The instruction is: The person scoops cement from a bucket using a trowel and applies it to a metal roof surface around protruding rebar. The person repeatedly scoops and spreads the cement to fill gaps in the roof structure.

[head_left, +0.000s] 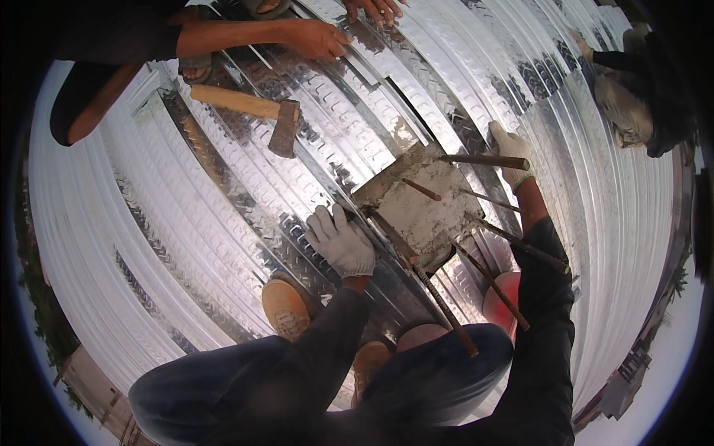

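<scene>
Shiny ribbed metal decking sheets (223, 186) spread under me, and a concrete column top (420, 197) with several rusty rebar rods (491, 279) comes up through them. My left hand (342, 241), in a white knit glove, lies on the decking just left of the column, fingers spread. Beyond the column on the right, my right hand (510, 149), gloved too, rests on a sheet with its thumb and fingers apart. One thick rod crosses in front of part of it. Neither hand appears to hold anything.
An axe-like hammer with a wooden handle (234, 101) lies on the sheets ahead. At the upper left a co-worker's hand (316, 39) touches a sheet edge; another person (632, 97) crouches at the far right. Something red (503, 301) sits beside my knee. Rods jut toward me.
</scene>
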`<state>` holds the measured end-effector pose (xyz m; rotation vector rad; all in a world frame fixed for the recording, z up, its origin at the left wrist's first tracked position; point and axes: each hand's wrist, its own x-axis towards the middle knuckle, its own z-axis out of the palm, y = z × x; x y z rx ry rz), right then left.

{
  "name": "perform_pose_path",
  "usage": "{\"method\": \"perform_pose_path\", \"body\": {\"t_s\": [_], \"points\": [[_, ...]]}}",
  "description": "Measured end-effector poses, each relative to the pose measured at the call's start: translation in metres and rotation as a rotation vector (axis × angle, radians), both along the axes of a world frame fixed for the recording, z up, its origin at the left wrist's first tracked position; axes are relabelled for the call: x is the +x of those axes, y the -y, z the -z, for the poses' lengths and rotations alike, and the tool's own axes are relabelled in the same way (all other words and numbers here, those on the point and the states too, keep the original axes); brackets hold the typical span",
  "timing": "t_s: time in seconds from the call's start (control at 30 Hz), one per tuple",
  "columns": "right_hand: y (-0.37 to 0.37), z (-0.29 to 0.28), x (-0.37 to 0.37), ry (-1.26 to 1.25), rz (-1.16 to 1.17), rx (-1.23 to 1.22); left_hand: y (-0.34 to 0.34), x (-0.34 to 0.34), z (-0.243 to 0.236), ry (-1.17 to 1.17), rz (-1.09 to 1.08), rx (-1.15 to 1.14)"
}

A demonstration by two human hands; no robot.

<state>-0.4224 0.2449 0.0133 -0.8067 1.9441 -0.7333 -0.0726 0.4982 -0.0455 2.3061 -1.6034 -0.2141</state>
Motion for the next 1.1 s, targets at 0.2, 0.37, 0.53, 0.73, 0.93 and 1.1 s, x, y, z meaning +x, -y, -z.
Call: {"method": "perform_pose_path", "body": {"t_s": [0.2, 0.37, 0.53, 0.73, 0.93, 1.1], "points": [[0.003, -0.023, 0.003, -0.211, -0.153, 0.085, -0.002, 0.002, 0.006, 0.04, -0.001, -0.015], [0.008, -0.043, 0.003, -0.436, -0.312, 0.202, 0.001, 0.001, 0.001, 0.038, -0.006, -0.009], [0.01, -0.058, 0.008, -0.449, -0.419, 0.271, -0.001, 0.002, 0.0, 0.029, -0.016, -0.037], [0.011, -0.068, 0.02, -0.753, -0.526, 0.217, 0.001, 0.0, 0.003, 0.048, -0.035, -0.022], [-0.005, -0.078, 0.037, -0.731, -0.452, 0.168, 0.0, 0.001, 0.002, 0.018, -0.013, 0.003], [-0.01, -0.077, 0.041, -0.71, -0.39, 0.173, 0.002, 0.002, 0.002, 0.024, -0.011, 0.002]]}}
